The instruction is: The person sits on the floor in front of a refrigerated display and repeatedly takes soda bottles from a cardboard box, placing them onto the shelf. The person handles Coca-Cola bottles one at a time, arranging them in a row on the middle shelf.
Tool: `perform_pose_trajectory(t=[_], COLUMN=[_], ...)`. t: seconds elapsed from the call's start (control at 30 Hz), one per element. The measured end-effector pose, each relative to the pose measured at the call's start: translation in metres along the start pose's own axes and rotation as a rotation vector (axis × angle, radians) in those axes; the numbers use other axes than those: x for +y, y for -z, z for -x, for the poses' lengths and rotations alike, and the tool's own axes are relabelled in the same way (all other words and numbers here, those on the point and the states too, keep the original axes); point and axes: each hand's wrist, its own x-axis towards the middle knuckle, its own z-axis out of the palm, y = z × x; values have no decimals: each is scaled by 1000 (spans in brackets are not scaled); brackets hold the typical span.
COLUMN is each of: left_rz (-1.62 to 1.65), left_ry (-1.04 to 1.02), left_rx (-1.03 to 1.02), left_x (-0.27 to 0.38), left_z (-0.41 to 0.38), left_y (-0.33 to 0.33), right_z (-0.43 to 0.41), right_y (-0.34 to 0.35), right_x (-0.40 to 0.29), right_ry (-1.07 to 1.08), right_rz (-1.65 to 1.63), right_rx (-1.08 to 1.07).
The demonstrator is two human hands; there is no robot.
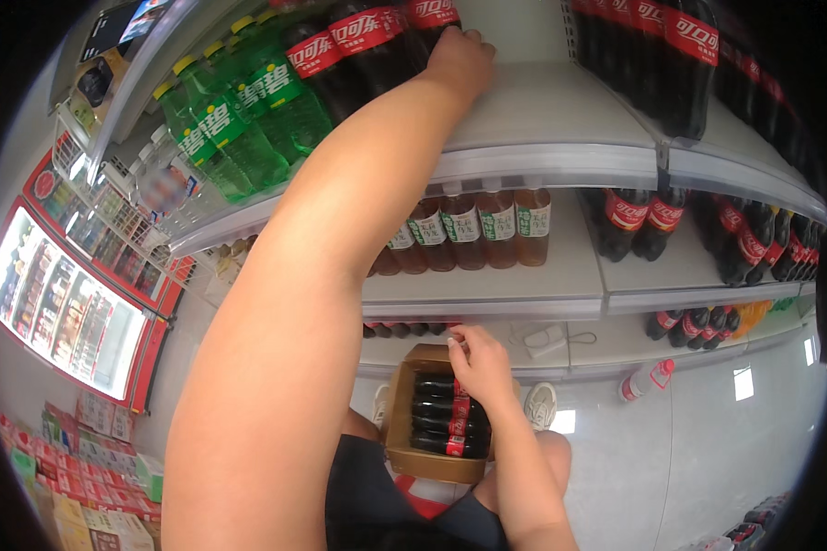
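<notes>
My left hand point(463, 60) is up on the top shelf, against the right side of a cola bottle point(435, 15) with a red label. Its fingers are curled and partly hidden, so a firm grip cannot be made out. Lower down, my right hand point(484, 365) hovers over the far right of an open cardboard carton point(437, 468), fingers loosely bent and thumb apart, with nothing seen in it. Several dark cola bottles point(434, 423) lie on their sides in the carton, which sits between my legs.
Green soda bottles point(224, 138) stand left of the cola row; more cola bottles point(682, 62) stand right. Tea bottles point(499, 227) line the middle shelf. A white device with a cord point(546, 339) lies on the bottom shelf. On the floor is a pink-capped bottle point(644, 380). A lit fridge point(65, 303) stands left.
</notes>
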Motion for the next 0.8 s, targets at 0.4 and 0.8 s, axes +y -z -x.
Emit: perform_pose_trajectory(t=[0.4,0.8], left_rz=[151,418], left_ry=[45,209], left_rx=[-307,-315], left_x=[2,-11], left_z=[-49,-69], left_y=[-22,-87], right_z=[0,3], right_y=[24,40], right_x=[9,10], right_ry=[-63,-111], right_rz=[-29,-2], right_rx=[18,-2])
